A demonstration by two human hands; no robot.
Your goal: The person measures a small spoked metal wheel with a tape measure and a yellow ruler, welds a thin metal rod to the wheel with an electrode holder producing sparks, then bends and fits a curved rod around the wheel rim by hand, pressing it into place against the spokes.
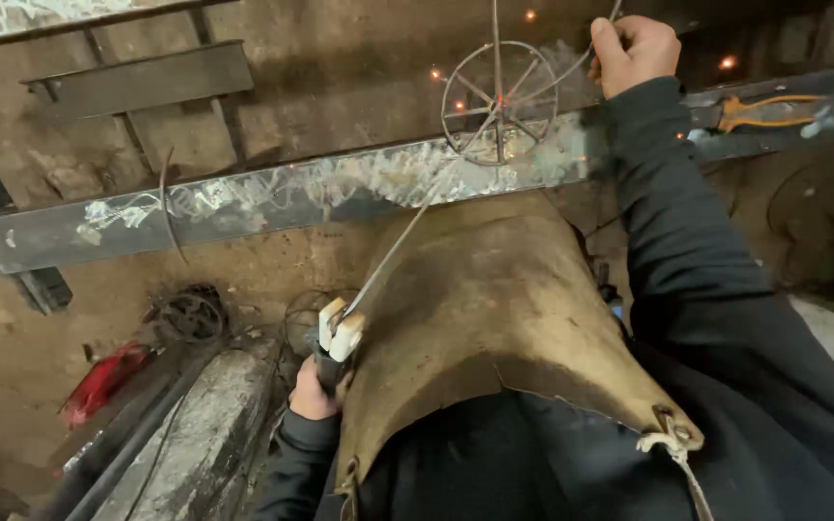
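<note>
Head view: I am looking down at a wire wheel (499,101) standing upright on a steel beam (243,207), its face turned toward me, sparks glowing at its hub. My right hand (634,50) is clenching a thin rod beside the wheel's rim. My left hand (313,391) is gripping an electrode holder (337,338); its electrode (393,253) is running long and slanted, pointing up and right to the wheel. A leather apron (494,309) is covering my lap. Orange pliers (760,109) are lying on the beam.
</note>
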